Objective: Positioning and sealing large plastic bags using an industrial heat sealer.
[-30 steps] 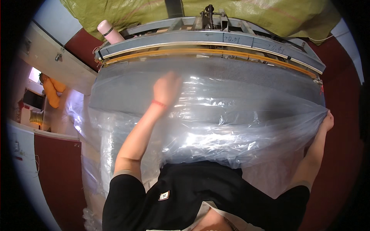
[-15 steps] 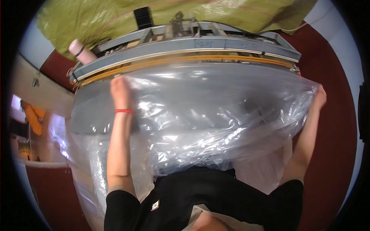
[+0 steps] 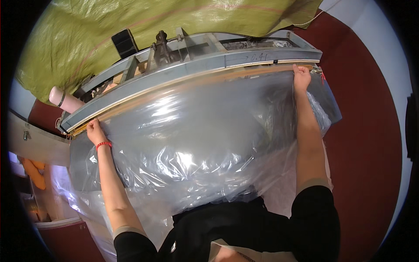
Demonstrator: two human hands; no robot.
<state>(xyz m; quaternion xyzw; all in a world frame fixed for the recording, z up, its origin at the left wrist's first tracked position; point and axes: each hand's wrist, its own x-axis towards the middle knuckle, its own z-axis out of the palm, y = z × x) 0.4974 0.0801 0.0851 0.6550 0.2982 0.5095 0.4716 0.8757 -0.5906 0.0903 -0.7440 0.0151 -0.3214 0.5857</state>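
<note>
A wide sheet of clear plastic film [image 3: 196, 148] is stretched between my two hands over a dark grey surface. My left hand [image 3: 94, 132], with a red bracelet at the wrist, pinches its far left corner. My right hand [image 3: 301, 78] pinches the far right corner. Both hands are close to the orange-brown strip along the front of a long grey metal frame [image 3: 192, 67]. The film's far edge lies along that strip, while its near part hangs crumpled against my black shirt.
A pink bottle [image 3: 65, 100] leans at the frame's left end. Behind the frame are a dark phone-like slab [image 3: 125, 43] and a yellow-green tarp [image 3: 174, 15]. A metal clamp-like fitting [image 3: 162, 46] stands on the frame. At left is a pale cabinet door [image 3: 39, 142]; dark red wall panels flank the right.
My left hand has moved left and my right hand inward and up. The film now spans more evenly along the frame, its far edge pulled up to the strip. The view has turned.
</note>
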